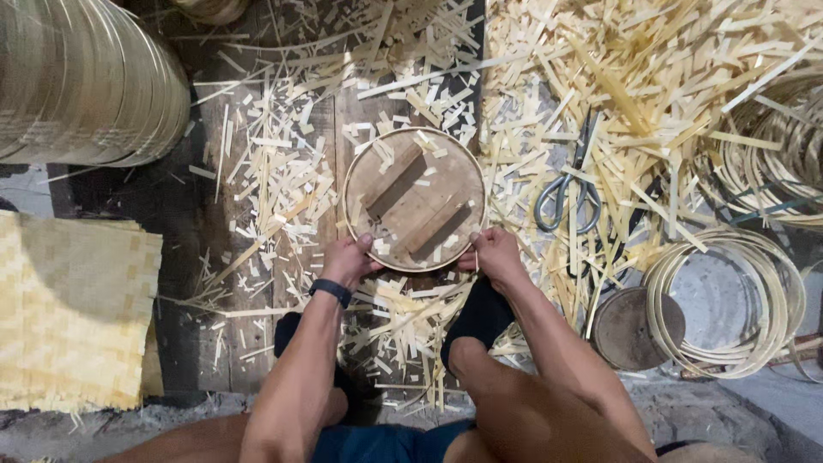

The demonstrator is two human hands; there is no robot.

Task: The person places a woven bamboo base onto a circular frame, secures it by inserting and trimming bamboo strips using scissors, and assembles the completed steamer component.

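Observation:
A round wooden form [415, 199] with two crossed slats and a thin bamboo hoop around its rim lies on the floor in front of me. My left hand [348, 260] grips the near left edge of the hoop, thumb on top. My right hand [491, 251] pinches the near right edge of the same hoop. A dark band sits on my left wrist. My feet in black socks [480, 317] rest just below the form among bamboo offcuts.
Scissors with grey handles [567, 190] lie right of the form. Coiled bamboo hoops [729, 300] and a dark round disc [636, 328] sit at right. Woven mats [73, 309] are stacked at left, a big hoop roll [86, 81] top left. Bamboo strips litter the floor.

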